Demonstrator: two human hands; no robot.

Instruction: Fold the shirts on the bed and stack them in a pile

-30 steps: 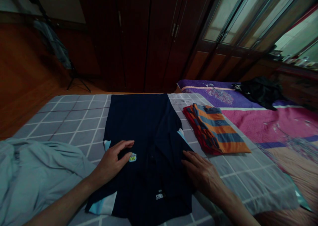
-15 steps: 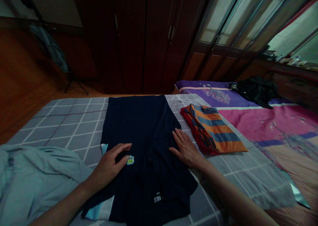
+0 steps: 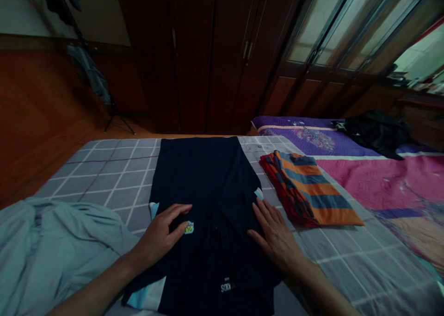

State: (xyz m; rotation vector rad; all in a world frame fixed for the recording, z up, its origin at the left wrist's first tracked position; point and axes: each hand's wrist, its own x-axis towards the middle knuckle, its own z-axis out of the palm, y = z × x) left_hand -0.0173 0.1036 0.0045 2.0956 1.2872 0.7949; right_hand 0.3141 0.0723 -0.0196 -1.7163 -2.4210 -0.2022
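Note:
A dark navy shirt [image 3: 204, 177] lies spread on a grey checked bedsheet [image 3: 114, 168], with light blue and white patches at its sides, a small yellow-green badge and "KIDS" lettering near the bottom. My left hand [image 3: 159, 235] rests on the shirt's left part beside the badge, fingers apart, holding nothing. On the right edge of the shirt lies my right hand [image 3: 274, 230], its fingers spread flat just below a small light patch.
Right of the shirt sits a folded orange-and-grey striped garment [image 3: 315, 186] on red cloth. Pale grey-green cloth [image 3: 65, 256] is heaped at the left. A black garment [image 3: 376, 131] lies on a purple and pink bedcover [image 3: 367, 182]. Dark wardrobes [image 3: 194, 61] stand behind.
The view has shifted, so the scene sits further right. My right hand has slid slightly outward and down the shirt's right edge, and a light patch now shows above its fingers.

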